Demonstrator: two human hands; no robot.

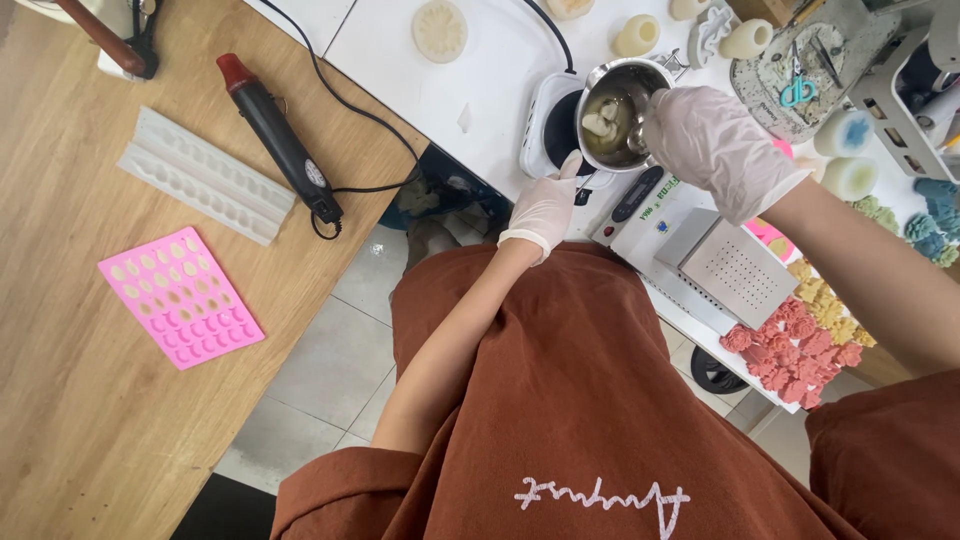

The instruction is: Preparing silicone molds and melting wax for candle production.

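Pink mould point(181, 297): flat on the wooden worktop point(70, 420) at far left, cavities up, well apart from both hands.
White mould point(205, 175): long, ridged, just above the pink one.
Heat gun point(278, 135): black, red nozzle, lying on the wood, cord running up to the white worktop point(470, 70).
Left hand point(545, 208): gloved, fingers loosely together, thumb up, touching the front edge of the small hotplate point(548, 125); clamped on nothing visible.
Metal pot point(618, 115): on the hotplate, holding yellowish liquid with pale unmelted lumps.
Right hand point(715, 145): gloved, closed at the pot's right side, seemingly on its handle; grip itself hidden.
Step in hand: probably melting wax, pot steadied on the heat.
Next move: likely needs a level, firm hold, lumps still solid.
Pink and yellow flower shapes point(800, 340): on the worktop edge, right.
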